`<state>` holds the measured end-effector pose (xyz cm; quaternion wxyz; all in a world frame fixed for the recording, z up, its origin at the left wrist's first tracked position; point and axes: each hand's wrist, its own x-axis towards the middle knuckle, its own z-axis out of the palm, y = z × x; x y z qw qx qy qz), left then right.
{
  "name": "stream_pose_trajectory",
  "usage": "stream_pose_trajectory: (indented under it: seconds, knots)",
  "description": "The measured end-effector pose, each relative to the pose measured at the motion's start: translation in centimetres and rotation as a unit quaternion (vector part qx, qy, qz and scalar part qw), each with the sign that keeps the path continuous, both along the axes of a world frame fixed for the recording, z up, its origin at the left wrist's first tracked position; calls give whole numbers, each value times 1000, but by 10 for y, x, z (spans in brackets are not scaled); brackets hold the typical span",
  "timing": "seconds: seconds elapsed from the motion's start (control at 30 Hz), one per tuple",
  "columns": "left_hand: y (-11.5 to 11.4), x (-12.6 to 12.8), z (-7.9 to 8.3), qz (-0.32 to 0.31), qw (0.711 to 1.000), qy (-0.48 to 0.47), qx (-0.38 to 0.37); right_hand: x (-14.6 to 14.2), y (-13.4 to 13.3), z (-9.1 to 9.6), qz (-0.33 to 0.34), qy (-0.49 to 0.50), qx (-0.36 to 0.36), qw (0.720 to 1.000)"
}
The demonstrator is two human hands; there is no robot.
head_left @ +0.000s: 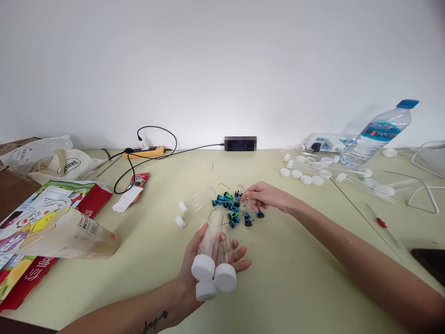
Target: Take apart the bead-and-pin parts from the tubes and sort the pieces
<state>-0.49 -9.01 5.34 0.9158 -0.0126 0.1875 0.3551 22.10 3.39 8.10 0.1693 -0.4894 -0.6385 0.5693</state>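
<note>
My left hand (193,260) cradles three clear plastic tubes (212,241) with white caps (203,267) toward me; its fingers curl loosely behind them. Beyond the tubes lies a pile of small blue, green and black metallic fittings (231,208) with thin bent metal rods. At the pile's right side, my right hand (260,197) has thumb and forefinger pinched together among the rods. What sits between those fingertips is too small to make out. One blue-and-black fitting (260,214) lies just under this hand. Two more capped clear tubes (189,204) rest left of the pile.
Several capped tubes (309,162) lie at the back right beside a tilted water bottle (378,132) and a white power strip (323,140). A red-handled tool (381,222) is at right. Left are a plastic cup (79,236), a red snack packet (141,181) and cables. A small display (240,144) stands at the wall.
</note>
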Motion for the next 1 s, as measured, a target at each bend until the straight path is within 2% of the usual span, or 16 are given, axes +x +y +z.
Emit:
stream_pose_trajectory:
  seconds: [0.07, 0.17, 0.23, 0.33, 0.4, 0.47, 0.6, 0.67, 0.73, 0.87, 1.0]
  knots:
    - [2, -1, -4, -22, 1000, -17, 15, -1, -3, 6, -2, -42, 46, 998]
    - [7, -4, -9, -99, 992, -37, 68, -6, -14, 19, -33, -122, 186, 974]
    - [11, -6, -10, -162, 979, -36, 118, -13, -25, 29, -23, -109, 223, 968]
    - [16, -11, -8, -234, 956, -21, 178, -25, -43, 41, 98, 9, 129, 987]
    - [18, -14, -5, -270, 943, -2, 192, -33, -52, 44, 171, 78, 58, 980]
    - [20, -17, -4, -297, 935, 18, 193, -39, -57, 44, 188, 111, 27, 976]
    - [21, -20, -3, -301, 932, 54, 193, -42, -59, 40, 116, 94, 44, 988]
    - [20, -21, -2, -299, 932, 75, 191, -41, -59, 38, 111, 75, 69, 989]
    - [19, -22, 0, -309, 929, 82, 185, -40, -60, 36, 152, 58, 69, 984]
    - [14, -21, -1, -359, 916, 49, 174, -39, -63, 32, 284, 34, 29, 958]
    - [9, -17, -9, -365, 914, 24, 174, -43, -62, 27, 366, 79, 30, 927]
